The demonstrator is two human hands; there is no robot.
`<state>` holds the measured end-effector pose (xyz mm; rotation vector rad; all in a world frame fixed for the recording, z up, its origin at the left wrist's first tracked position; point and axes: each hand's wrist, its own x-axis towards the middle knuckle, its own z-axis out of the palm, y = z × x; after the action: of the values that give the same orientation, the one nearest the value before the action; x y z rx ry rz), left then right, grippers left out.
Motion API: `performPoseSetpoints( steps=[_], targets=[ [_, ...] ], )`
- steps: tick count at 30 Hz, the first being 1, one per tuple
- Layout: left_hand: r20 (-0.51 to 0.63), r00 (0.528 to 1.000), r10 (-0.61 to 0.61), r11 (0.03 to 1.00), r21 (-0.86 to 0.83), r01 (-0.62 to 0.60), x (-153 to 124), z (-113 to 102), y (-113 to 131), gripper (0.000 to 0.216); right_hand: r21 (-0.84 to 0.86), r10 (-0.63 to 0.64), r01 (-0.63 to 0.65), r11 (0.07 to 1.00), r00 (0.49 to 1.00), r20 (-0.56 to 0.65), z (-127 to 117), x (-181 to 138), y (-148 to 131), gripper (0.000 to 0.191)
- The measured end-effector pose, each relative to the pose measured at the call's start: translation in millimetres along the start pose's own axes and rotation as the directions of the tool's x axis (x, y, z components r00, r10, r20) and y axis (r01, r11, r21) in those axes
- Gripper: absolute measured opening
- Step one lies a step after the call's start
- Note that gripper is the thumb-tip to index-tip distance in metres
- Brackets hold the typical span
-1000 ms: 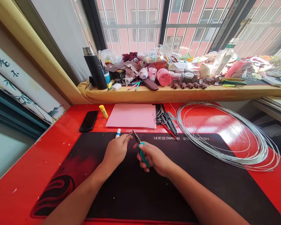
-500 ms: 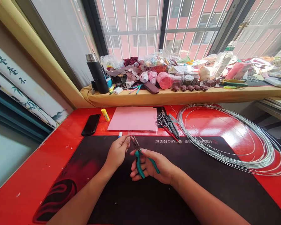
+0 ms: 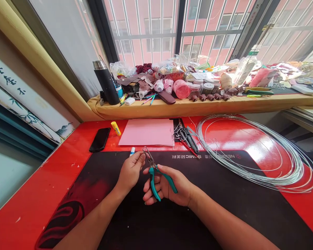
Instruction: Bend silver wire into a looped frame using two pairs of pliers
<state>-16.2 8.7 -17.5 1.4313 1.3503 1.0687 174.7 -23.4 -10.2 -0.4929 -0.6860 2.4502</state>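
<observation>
My left hand pinches a small bent piece of wire between thumb and fingertips above the black desk mat. My right hand grips teal-handled pliers, handles spread apart, with the jaws pointing up-left at the wire piece. Both hands hover close together near the mat's far edge.
A large coil of silver wire lies at the right on the red table. Pink paper, scissors and tools, a black phone, a yellow glue stick and a small white-blue object lie beyond the mat. The cluttered sill holds a black flask.
The pliers' handles have spread apart in my right hand, which has shifted slightly lower. My left hand keeps pinching the wire at the jaws.
</observation>
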Motion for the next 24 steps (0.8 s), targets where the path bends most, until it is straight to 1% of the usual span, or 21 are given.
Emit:
performPoseSetpoints(
  steps=[3, 8, 13, 16, 20, 24],
  targets=[
    [0.001, 1.000, 0.000, 1.000, -0.012, 0.000, -1.6, 1.0, 1.4, 0.038, 0.026, 0.009, -0.010, 1.000, 1.000, 0.014, -1.3, 0.9, 1.2, 0.050],
    [-0.013, 0.999, 0.043, 0.999, 0.004, -0.043, -4.3, 3.9, 4.9, 0.037, 0.049, -0.003, 0.002, 0.999, 1.000, 0.022, -4.7, 4.3, 4.5, 0.053],
    [-0.013, 1.000, 0.022, 0.999, -0.035, -0.022, -3.8, 4.2, 2.4, 0.036, 0.075, -0.024, 0.021, 0.997, 0.999, 0.042, -5.3, 5.9, 6.7, 0.047],
    [-0.002, 1.000, 0.011, 0.999, -0.052, -0.011, -3.2, 2.9, 2.1, 0.038, 0.086, -0.009, 0.006, 0.996, 0.999, 0.042, -2.2, 4.2, 4.7, 0.043],
    [0.015, 1.000, -0.006, 0.997, -0.076, 0.007, -2.4, 0.6, 3.0, 0.042, 0.091, 0.005, -0.007, 0.996, 1.000, 0.024, 2.9, 2.1, 2.6, 0.038],
    [0.024, 0.999, -0.026, 0.999, -0.042, 0.027, -0.4, -2.6, -0.3, 0.045, 0.072, 0.014, -0.012, 0.997, 0.999, -0.033, 4.3, 2.7, 3.7, 0.037]
  ],
)
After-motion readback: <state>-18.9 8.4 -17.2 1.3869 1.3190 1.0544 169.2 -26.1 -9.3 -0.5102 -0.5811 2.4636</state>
